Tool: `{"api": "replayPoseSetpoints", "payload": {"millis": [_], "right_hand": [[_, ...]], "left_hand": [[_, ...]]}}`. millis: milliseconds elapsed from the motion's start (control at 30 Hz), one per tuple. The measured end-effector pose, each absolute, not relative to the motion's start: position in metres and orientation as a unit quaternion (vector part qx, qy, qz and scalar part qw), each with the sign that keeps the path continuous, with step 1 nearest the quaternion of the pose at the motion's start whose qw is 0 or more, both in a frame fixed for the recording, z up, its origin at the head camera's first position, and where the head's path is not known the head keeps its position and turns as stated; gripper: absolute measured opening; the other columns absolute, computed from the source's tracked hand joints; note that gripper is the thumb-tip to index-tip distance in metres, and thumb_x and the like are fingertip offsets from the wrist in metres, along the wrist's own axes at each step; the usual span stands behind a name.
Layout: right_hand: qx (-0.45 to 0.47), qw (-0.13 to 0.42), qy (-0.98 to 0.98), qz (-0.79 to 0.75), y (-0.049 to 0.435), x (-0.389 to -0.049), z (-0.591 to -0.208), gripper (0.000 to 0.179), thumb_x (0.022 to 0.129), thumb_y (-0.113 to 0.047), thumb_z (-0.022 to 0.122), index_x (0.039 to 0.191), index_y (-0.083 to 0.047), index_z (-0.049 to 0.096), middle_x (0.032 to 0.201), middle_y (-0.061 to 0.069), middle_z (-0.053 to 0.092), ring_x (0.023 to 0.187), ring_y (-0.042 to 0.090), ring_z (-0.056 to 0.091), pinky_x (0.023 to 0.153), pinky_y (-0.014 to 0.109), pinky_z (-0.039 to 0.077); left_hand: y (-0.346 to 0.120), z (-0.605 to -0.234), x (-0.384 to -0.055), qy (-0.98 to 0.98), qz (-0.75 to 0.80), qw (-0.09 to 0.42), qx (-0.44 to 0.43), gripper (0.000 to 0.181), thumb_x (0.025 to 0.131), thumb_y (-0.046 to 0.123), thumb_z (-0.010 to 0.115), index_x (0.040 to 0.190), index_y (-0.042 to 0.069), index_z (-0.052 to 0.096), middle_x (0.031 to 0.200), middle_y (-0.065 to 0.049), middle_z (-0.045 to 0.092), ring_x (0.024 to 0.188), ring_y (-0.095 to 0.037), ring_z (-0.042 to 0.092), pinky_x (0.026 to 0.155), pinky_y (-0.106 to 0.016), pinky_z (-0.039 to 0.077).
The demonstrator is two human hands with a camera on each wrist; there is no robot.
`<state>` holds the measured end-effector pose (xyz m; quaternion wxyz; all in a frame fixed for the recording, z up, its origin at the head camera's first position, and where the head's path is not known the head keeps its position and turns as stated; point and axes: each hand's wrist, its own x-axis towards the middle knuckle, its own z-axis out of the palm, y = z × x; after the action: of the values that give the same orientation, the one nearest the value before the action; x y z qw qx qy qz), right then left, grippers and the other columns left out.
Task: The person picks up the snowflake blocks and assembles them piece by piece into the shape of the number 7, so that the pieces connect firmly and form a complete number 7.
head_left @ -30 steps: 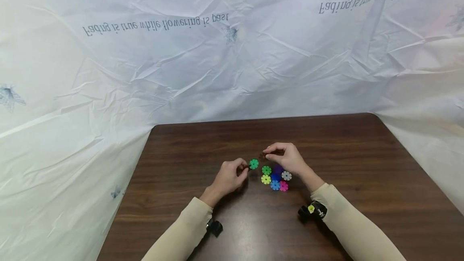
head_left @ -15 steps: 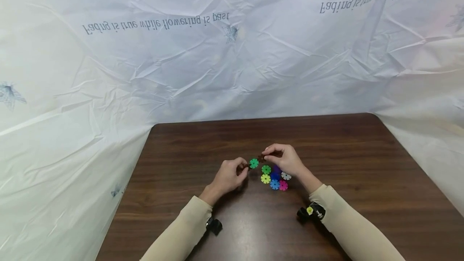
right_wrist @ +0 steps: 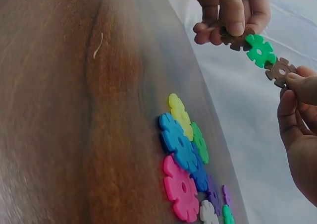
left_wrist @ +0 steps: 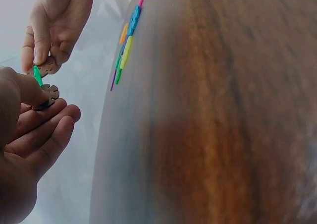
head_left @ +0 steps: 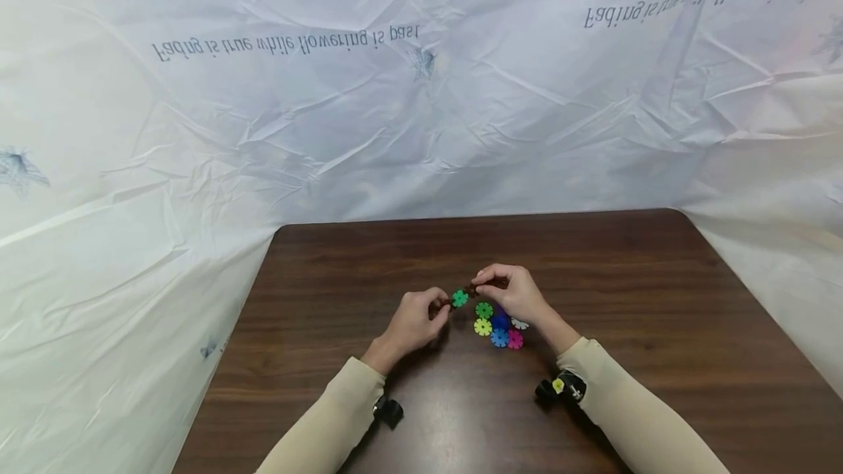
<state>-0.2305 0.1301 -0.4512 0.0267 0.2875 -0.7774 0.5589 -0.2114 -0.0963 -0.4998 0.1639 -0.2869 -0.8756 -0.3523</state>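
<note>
My left hand [head_left: 416, 322] pinches a brown notched interlocking disc [right_wrist: 237, 38] between thumb and fingers. A bright green notched disc [right_wrist: 260, 50] is joined to that brown one and sticks out edge-on in the left wrist view. Thumb and fingertips of my right hand [head_left: 522, 297] pinch a second brown interlocking disc [right_wrist: 280, 71], whose rim meets the green disc's opposite edge. All three form a short row between the hands, raised above the table. Each hand covers part of its brown disc.
Just below the hands, several loose notched discs lie flat on the dark wood table [head_left: 593, 247], among them yellow [head_left: 483, 327], light blue [head_left: 499, 338], pink [head_left: 515, 339] and green [head_left: 484, 310]. A white printed sheet [head_left: 369, 137] hangs behind the table.
My right hand has moved left with its brown disc, closing the gap to the green disc until their edges meet. The left hand has stayed nearly still.
</note>
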Motion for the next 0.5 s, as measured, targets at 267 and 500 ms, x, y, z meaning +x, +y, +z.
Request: {"api": "replayPoseSetpoints", "payload": {"millis": [267,500], "right_hand": [[0.278,0.017,-0.779,0.562,0.1297,-0.2327,-0.4548,0.010,0.086,0.008,0.067,0.094,0.007,0.071,0.098,0.021,0.070,0.084,0.023,0.069,0.071,0.025,0.056],[0.281,0.006,-0.765,0.579,0.1294,-0.2343,-0.4575,0.010,0.087,0.010,0.065,0.095,0.009,0.070,0.100,0.024,0.069,0.086,0.026,0.069,0.073,0.028,0.057]], "left_hand": [[-0.0973,-0.5010,-0.2119,-0.879,-0.339,0.171,-0.290,0.004,0.088,0.007,0.068,0.091,0.008,0.067,0.074,0.002,0.067,0.061,-0.001,0.058,0.057,-0.013,0.047],[-0.0936,-0.5006,-0.2123,-0.876,-0.342,0.166,-0.296,0.003,0.089,0.009,0.067,0.091,0.007,0.067,0.073,0.002,0.067,0.060,-0.001,0.056,0.056,-0.013,0.046]]}}
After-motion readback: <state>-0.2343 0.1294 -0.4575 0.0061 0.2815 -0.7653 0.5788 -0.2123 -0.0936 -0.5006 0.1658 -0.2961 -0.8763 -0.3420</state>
